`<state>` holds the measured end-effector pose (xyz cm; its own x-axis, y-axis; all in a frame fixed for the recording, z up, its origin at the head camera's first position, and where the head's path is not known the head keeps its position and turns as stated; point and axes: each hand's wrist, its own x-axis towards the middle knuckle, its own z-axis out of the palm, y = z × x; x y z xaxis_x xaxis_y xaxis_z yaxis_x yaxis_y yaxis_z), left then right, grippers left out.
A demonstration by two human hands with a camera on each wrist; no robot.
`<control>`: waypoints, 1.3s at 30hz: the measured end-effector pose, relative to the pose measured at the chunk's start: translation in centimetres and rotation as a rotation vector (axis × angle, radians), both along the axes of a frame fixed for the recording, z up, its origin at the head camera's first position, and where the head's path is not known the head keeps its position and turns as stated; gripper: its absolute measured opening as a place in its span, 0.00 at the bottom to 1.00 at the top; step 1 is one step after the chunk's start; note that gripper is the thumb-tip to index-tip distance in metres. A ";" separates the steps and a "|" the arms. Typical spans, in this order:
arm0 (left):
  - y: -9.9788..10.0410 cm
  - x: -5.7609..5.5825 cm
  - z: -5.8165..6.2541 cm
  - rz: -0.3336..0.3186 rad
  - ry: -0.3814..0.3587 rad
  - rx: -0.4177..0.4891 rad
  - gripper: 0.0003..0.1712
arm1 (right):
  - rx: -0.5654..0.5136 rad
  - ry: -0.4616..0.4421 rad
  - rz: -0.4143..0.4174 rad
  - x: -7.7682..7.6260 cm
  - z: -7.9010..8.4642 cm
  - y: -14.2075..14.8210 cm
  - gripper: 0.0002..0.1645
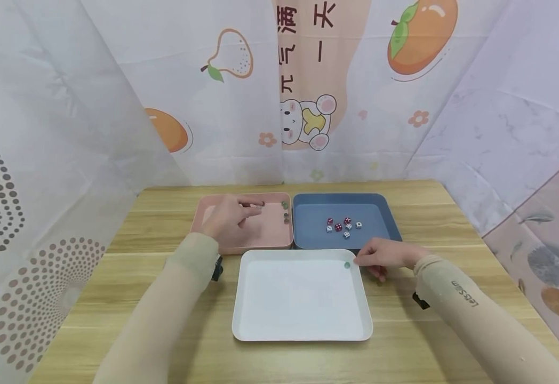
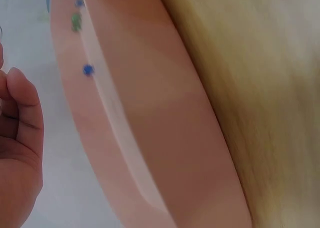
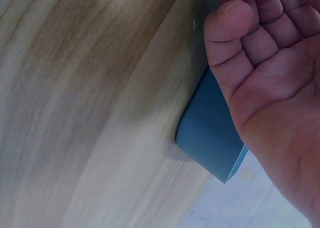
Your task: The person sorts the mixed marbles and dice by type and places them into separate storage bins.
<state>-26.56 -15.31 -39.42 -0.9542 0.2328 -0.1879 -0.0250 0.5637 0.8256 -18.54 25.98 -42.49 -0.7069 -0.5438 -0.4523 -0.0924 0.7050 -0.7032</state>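
Note:
Over the pink tray [image 1: 255, 242], my left hand [image 1: 226, 216] reaches in with thumb and finger brought together on a small glass marble [image 1: 259, 207]; the fingertips are cut off in the left wrist view. Green marbles [image 1: 284, 205] and dark ones [image 1: 286, 217] lie along that tray's right side. A blue marble [image 2: 88, 70] shows in the left wrist view. My right hand [image 1: 387, 255], its fingers curled, pinches the right rim of the white tray [image 1: 303, 304] near its far corner. Inside, close to those fingertips, sits one green marble [image 1: 347, 265].
Beside the pink tray stands a blue tray [image 1: 310, 234] holding several red dice [image 1: 338, 227] and white dice [image 1: 346, 234]. The trays sit on a wooden table [image 1: 418, 213]. A printed curtain [image 1: 241, 122] hangs behind the table's far edge.

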 end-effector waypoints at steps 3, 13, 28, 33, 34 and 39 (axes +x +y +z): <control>-0.6 -0.7 -0.2 0.031 0.002 -0.019 0.16 | 0.000 -0.004 -0.007 0.1 0.1 0.0 0.29; -2.0 -1.7 -0.9 0.137 0.107 -0.319 0.16 | 0.024 0.001 -0.024 0.3 0.1 0.0 0.28; -2.5 -2.7 -2.6 0.089 0.047 -0.236 0.11 | 0.044 0.013 -0.028 0.2 0.0 0.1 0.29; -2.4 -2.8 -3.5 0.016 0.046 -0.209 0.14 | 0.034 0.011 -0.027 0.1 -0.2 0.0 0.29; -2.4 -2.8 -3.6 0.005 0.065 -0.224 0.13 | 0.032 0.012 -0.027 0.1 -0.2 0.0 0.29; -2.4 -3.0 -4.2 -0.006 0.077 -0.230 0.12 | 0.024 0.012 -0.021 0.1 -0.2 0.1 0.30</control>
<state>-29.57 -17.69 -43.67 -0.9664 0.1982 -0.1636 0.0369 0.7370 0.6749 -18.49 26.03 -42.73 -0.7237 -0.5178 -0.4563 -0.0855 0.7233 -0.6852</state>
